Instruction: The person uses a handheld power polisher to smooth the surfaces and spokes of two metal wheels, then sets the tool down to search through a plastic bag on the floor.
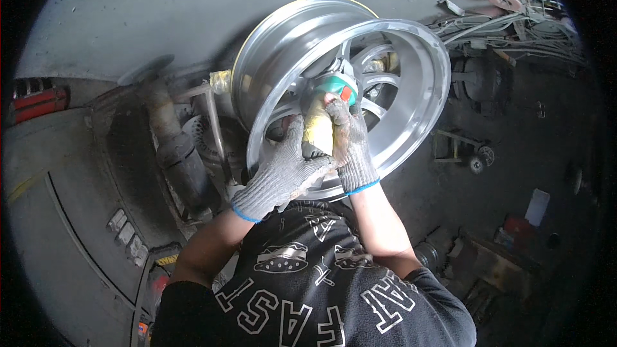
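A silver alloy wheel rim (424,83) stands tilted in front of me, its hollow barrel facing me. Inside the barrel is a power tool (319,127) that looks like an angle grinder, with a green head and a body wrapped in yellow tape. Its head points away toward the spokes, and its working end is hidden. My right hand (353,148), in a grey knit glove, is closed around the body just behind the green head. Gloved alike, my left hand (279,170) grips the tool's rear end, thumb along its left side.
A metal stand arm (218,135) with a yellow-wrapped end (220,81) touches the rim's left side. Left of that is a grey cylindrical motor (186,167). Cables (495,29) and abrasive discs (504,1) lie at the far right. A small wheeled frame (459,154) stands on the right floor.
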`<move>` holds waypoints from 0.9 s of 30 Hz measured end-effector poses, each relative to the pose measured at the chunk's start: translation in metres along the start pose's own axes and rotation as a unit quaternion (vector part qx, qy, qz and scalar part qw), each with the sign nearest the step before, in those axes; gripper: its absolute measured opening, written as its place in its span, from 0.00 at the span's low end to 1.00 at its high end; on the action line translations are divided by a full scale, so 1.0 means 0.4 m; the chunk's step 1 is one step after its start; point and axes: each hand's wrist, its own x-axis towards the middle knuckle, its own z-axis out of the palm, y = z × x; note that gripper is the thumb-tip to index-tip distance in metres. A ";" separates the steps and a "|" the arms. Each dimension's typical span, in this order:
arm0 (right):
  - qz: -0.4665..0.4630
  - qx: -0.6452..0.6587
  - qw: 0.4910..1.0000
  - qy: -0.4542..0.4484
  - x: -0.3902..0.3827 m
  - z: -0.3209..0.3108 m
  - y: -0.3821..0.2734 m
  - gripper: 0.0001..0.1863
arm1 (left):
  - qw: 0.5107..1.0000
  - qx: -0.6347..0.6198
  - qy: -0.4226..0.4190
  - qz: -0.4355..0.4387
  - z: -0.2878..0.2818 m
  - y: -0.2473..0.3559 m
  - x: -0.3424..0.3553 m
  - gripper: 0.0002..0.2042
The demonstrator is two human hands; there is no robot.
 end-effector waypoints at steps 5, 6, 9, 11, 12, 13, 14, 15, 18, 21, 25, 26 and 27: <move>-0.007 0.008 1.000 0.010 -0.007 0.009 0.004 0.23 | 1.000 0.029 -0.011 -0.005 0.011 -0.050 0.012 0.50; -0.014 0.003 1.000 0.013 -0.005 0.005 0.007 0.22 | 0.999 0.029 -0.022 -0.002 0.011 -0.049 0.015 0.50; -0.018 -0.001 1.000 0.008 0.003 0.001 0.005 0.22 | 1.000 0.007 -0.021 -0.008 0.002 -0.031 0.009 0.51; -0.016 0.000 1.000 0.002 0.005 -0.003 0.003 0.23 | 1.000 0.005 -0.021 -0.012 0.001 -0.017 0.006 0.52; -0.015 -0.004 1.000 -0.005 0.006 -0.001 0.004 0.23 | 1.000 0.005 -0.017 -0.017 -0.001 -0.014 0.005 0.53; -0.014 -0.007 1.000 -0.011 0.007 0.000 0.005 0.23 | 1.000 0.006 -0.017 -0.018 0.002 -0.026 0.007 0.53; -0.014 -0.006 1.000 -0.011 0.003 0.001 0.005 0.23 | 0.998 0.050 -0.018 -0.014 0.009 -0.051 0.011 0.53; -0.017 -0.009 1.000 -0.001 -0.004 0.001 0.004 0.23 | 0.995 0.094 -0.020 -0.010 0.012 -0.059 0.014 0.53; -0.022 -0.008 1.000 0.013 -0.006 -0.006 0.008 0.23 | 0.999 -0.021 -0.027 0.005 0.024 -0.069 0.016 0.54; -0.026 -0.002 1.000 0.015 -0.007 0.002 0.000 0.23 | 0.999 -0.041 -0.026 -0.003 0.024 -0.077 0.016 0.55; -0.026 0.020 0.999 -0.006 0.009 0.015 0.012 0.23 | 0.997 0.077 -0.010 -0.029 -0.011 -0.004 -0.001 0.56; -0.017 0.026 0.999 -0.025 0.007 0.016 0.007 0.23 | 0.995 0.096 -0.001 -0.036 -0.013 0.013 -0.004 0.51; -0.016 0.027 0.999 -0.025 0.008 0.011 0.011 0.23 | 0.992 0.115 0.007 -0.045 -0.014 0.021 -0.007 0.47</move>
